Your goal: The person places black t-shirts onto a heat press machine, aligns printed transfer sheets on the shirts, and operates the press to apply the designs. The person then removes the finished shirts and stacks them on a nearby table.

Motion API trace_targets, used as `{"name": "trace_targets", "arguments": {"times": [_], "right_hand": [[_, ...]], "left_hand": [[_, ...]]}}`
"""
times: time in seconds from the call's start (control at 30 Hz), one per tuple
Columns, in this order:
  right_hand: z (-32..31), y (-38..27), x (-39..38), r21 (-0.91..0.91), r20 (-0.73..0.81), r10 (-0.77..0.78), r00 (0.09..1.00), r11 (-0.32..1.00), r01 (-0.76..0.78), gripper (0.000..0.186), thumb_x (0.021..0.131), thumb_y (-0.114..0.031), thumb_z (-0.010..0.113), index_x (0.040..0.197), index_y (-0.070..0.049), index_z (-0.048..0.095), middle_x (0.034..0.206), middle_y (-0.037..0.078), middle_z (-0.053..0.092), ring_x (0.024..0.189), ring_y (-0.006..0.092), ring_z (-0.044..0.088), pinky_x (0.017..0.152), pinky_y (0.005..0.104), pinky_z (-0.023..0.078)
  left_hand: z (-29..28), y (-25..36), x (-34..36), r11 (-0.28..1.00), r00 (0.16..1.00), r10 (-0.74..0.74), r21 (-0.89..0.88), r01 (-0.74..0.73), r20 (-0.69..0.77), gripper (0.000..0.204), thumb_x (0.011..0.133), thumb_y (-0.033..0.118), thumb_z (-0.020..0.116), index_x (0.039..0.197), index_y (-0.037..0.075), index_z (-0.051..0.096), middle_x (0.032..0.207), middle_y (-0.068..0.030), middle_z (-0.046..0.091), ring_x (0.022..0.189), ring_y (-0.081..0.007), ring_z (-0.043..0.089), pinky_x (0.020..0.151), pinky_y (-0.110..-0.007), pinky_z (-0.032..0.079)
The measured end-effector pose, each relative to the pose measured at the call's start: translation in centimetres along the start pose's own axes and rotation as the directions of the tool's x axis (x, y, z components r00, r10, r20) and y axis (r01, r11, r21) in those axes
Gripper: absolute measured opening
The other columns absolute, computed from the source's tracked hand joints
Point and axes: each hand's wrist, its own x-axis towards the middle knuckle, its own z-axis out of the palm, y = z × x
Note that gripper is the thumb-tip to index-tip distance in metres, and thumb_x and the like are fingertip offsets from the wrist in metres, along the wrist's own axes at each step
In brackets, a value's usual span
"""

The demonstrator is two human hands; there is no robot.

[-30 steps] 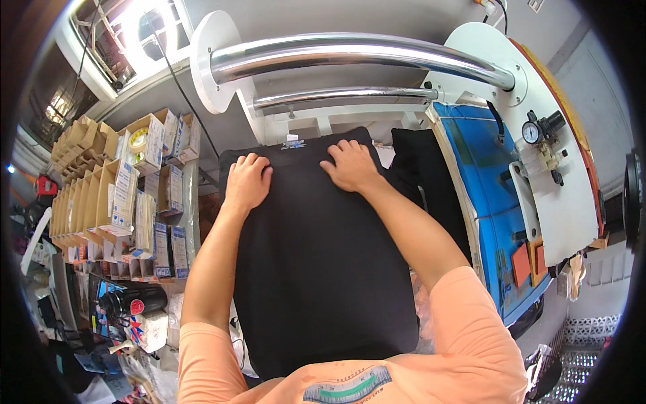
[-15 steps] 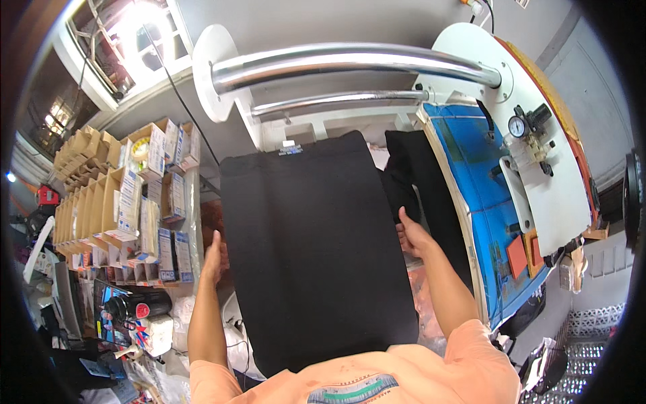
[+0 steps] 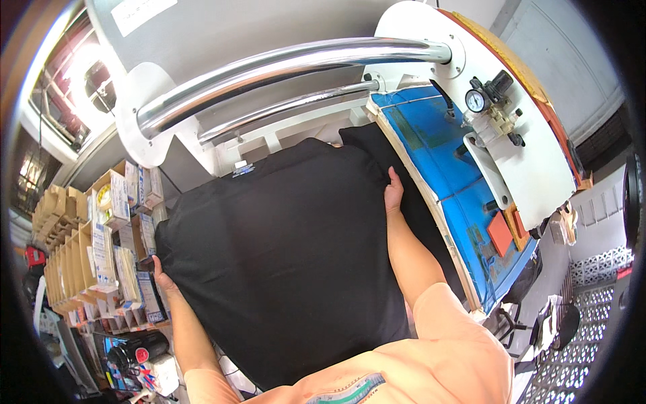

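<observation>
A black T-shirt lies spread in front of me, its upper part toward the machine and its lower part against my body. A small label shows at its neckline. My left hand is at the shirt's left edge, thumb up, with the fingers mostly hidden and closed on the cloth. At the right edge, my right hand grips the fabric, its thumb pointing away from me. Beside that hand lies another piece of black cloth, next to the blue surface.
Beyond the shirt stands a white press frame with a thick chrome bar. To the right are a blue platen and a pressure gauge. Cardboard boxes stack up at left, above a black bottle.
Both hands have moved apart and farther from me, drawing the shirt wider at its upper end. The view has swung to the right.
</observation>
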Motion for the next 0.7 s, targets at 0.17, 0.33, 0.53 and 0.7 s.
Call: {"name": "trace_targets", "arguments": {"times": [0.17,0.33,0.53,0.7], "right_hand": [[-0.1,1.5,-0.5,-0.251,-0.175,0.115,0.978,0.955,-0.157,0.041,0.085,-0.03,0.064,0.106,0.005,0.067,0.109,0.014,0.068,0.097,0.0263,0.064,0.093,0.0322,0.047],[-2.8,1.8,0.4,-0.549,-0.309,0.012,0.951,0.814,-0.188,0.042,0.085,-0.031,0.065,0.106,0.005,0.068,0.106,0.015,0.069,0.097,0.0248,0.064,0.093,0.0316,0.047],[-1.8,0.4,0.3,-0.624,-0.257,0.006,0.966,0.763,-0.17,0.045,0.085,-0.03,0.064,0.111,0.007,0.066,0.111,0.014,0.067,0.101,0.0261,0.063,0.095,0.0338,0.046],[-4.0,-0.2,1.4,-0.535,-0.347,0.061,0.936,0.807,-0.251,0.046,0.091,-0.027,0.063,0.117,0.01,0.061,0.115,0.016,0.064,0.104,0.0287,0.061,0.093,0.0346,0.047]], "left_hand": [[-0.2,-0.6,0.0,0.993,0.993,-0.112,0.032,0.113,-0.039,0.042,0.091,0.023,0.058,0.121,-0.006,0.059,0.125,-0.0194,0.061,0.112,-0.0338,0.06,0.101,-0.045,0.045],[0.3,-2.0,-0.2,0.993,0.992,-0.117,0.013,0.118,-0.039,0.044,0.09,0.022,0.058,0.122,-0.007,0.058,0.123,-0.0216,0.061,0.112,-0.0338,0.06,0.102,-0.043,0.045],[-3.8,-2.0,2.0,0.897,0.908,0.298,0.413,-0.16,-0.295,0.039,0.087,0.024,0.061,0.11,-0.007,0.065,0.114,-0.0168,0.066,0.101,-0.0272,0.064,0.095,-0.038,0.048],[1.5,-2.4,-0.7,0.997,0.999,-0.048,-0.059,0.049,0.007,0.041,0.092,0.023,0.055,0.119,-0.008,0.059,0.119,-0.02,0.064,0.108,-0.0315,0.063,0.098,-0.041,0.048]]}}
